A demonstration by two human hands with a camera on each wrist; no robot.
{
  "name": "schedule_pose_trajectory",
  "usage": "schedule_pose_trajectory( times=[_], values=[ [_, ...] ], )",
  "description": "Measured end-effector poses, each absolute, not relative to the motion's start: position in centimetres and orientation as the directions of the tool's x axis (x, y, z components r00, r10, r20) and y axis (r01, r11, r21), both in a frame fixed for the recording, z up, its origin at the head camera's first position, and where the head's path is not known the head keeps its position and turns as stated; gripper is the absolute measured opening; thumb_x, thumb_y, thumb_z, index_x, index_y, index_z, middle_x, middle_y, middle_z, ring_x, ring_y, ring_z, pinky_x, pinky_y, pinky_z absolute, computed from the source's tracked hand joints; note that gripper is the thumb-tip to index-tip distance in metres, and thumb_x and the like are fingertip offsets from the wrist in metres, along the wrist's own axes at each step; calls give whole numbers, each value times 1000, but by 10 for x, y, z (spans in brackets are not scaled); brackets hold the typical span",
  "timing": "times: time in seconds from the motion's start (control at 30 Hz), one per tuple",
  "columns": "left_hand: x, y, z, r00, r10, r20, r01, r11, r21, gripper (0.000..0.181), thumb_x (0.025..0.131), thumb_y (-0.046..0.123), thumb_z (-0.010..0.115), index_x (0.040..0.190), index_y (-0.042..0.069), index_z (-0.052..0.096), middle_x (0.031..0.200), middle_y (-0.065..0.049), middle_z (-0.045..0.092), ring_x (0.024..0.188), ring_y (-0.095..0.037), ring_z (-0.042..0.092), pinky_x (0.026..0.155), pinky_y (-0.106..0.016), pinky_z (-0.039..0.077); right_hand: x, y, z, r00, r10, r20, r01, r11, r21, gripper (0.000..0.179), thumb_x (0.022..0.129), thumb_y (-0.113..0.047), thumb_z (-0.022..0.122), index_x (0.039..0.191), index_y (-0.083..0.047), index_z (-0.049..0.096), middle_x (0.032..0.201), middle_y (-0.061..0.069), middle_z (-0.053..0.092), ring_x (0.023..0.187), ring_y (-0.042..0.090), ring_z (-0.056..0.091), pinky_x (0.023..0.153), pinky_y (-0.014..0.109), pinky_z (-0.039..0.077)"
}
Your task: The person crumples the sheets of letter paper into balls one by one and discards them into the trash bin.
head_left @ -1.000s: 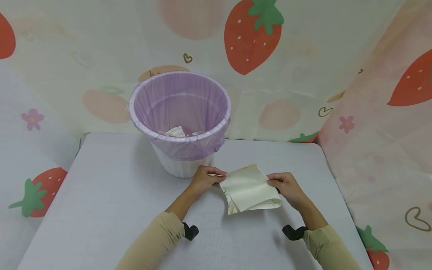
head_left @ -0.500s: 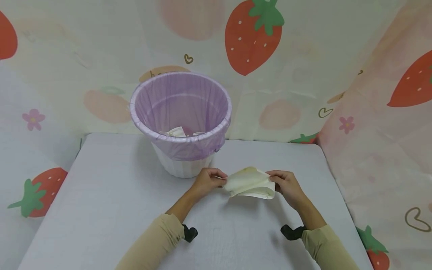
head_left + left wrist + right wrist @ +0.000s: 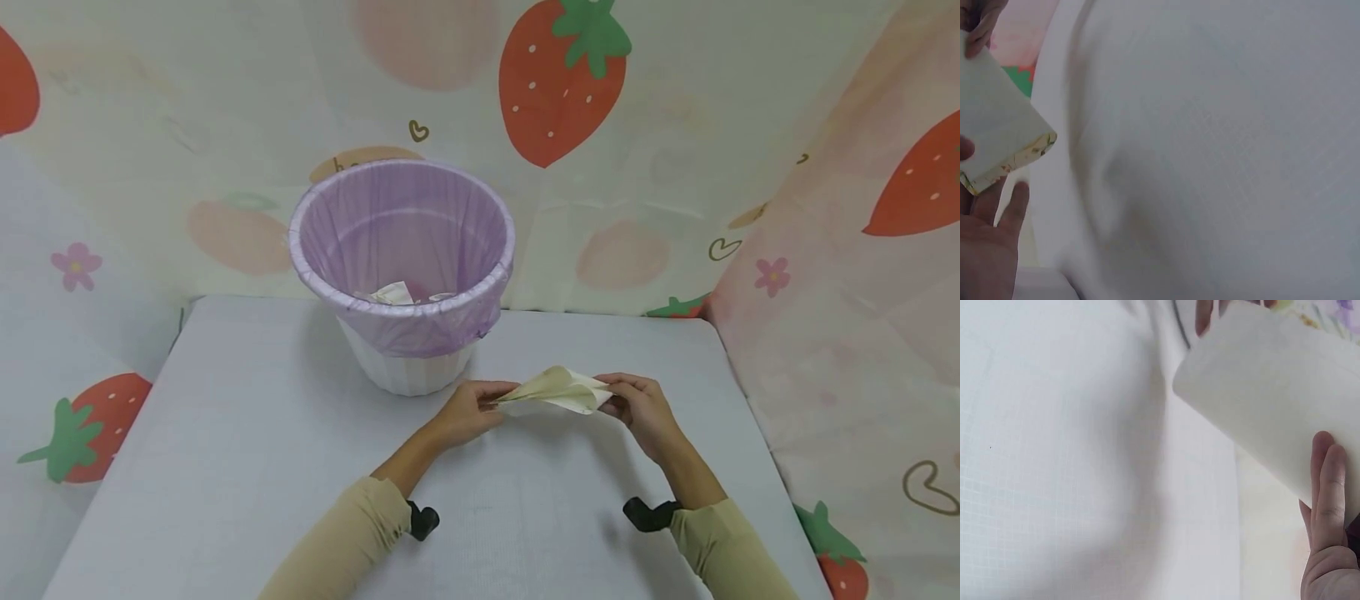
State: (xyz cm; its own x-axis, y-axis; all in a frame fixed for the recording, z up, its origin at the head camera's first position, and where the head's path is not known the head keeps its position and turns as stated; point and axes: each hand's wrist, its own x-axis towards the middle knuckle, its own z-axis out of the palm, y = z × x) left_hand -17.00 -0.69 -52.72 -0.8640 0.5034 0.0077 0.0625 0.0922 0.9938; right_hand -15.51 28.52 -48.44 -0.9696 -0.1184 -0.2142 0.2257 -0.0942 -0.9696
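Note:
A folded sheet of cream paper (image 3: 558,390) with a floral print is held above the table to the right of the bin, tilted nearly edge-on in the head view. My left hand (image 3: 467,410) pinches its left end, thumb on one face and fingers behind. At the opposite end my right hand (image 3: 643,412) grips it. In the left wrist view the printed side shows along the fold of the paper (image 3: 1004,106). The right wrist view has two fingers (image 3: 1330,487) of the right hand lying across the plain face.
Behind my left hand stands a white bin (image 3: 408,375) lined with a purple bag (image 3: 405,329); white paper scraps (image 3: 393,293) lie inside. A strawberry-print backdrop (image 3: 675,125) rises behind and beside the white table (image 3: 247,467).
The paper has tipped from showing its broad face to nearly edge-on, its near edge rising away from me. My left hand has shifted slightly right. The bin has stayed put.

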Motion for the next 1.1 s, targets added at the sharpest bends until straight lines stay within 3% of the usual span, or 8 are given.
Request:
schedule_pose_trajectory(
  times=[0.1,0.23,0.4,0.53,0.63,0.87,1.1],
  values=[
    [-169,-6,-527,-866,500,24,102,128,987,53,80,-6,69,132,1,62,132,-13,63,121,-26,57,103,-49,45,-155,284,-483,-968,-131,-214,231,-133,-964,37,102,4,38,97,-7,73,101,6,70,89,15,71,81,28,58],
    [-168,-3,-528,-894,441,85,183,185,966,38,87,8,76,123,2,69,123,-10,69,115,-23,62,100,-42,49,-156,281,-482,-962,-191,-194,220,-125,-967,35,98,6,35,113,7,66,105,9,71,93,18,71,85,31,57],
    [-169,-2,-529,-922,354,158,249,226,942,15,93,11,69,98,-2,77,100,-10,74,89,-13,64,76,-24,51,-156,278,-484,-947,-251,-200,200,26,-979,35,97,6,51,130,14,52,101,11,73,88,19,73,82,32,58],
    [-170,-4,-530,-924,370,96,164,156,974,15,93,7,69,96,-7,74,90,-14,73,73,-7,58,64,-21,49,-155,278,-484,-947,-245,-209,178,142,-974,39,95,-3,63,131,10,54,95,13,71,64,16,67,63,28,58],
    [-170,-5,-530,-917,397,33,66,71,995,21,93,5,68,105,-13,70,92,-21,73,73,-7,64,65,-22,53,-155,278,-484,-951,-231,-205,167,172,-971,42,95,-8,66,132,8,54,87,12,70,55,14,59,55,26,53],
    [-168,0,-525,-915,400,-53,-60,-7,998,25,94,6,67,109,-15,68,92,-22,73,75,-6,64,69,-21,52,-152,275,-485,-953,-220,-207,189,102,-977,50,97,-12,66,139,6,45,78,2,70,55,12,59,58,24,53],
    [-165,6,-514,-918,383,-98,-110,-9,994,27,94,5,67,112,-16,66,93,-23,73,72,-7,65,66,-21,53,-147,269,-487,-939,-261,-222,197,116,-973,38,96,-12,67,123,8,49,75,8,66,57,13,59,61,27,53]
  ],
)
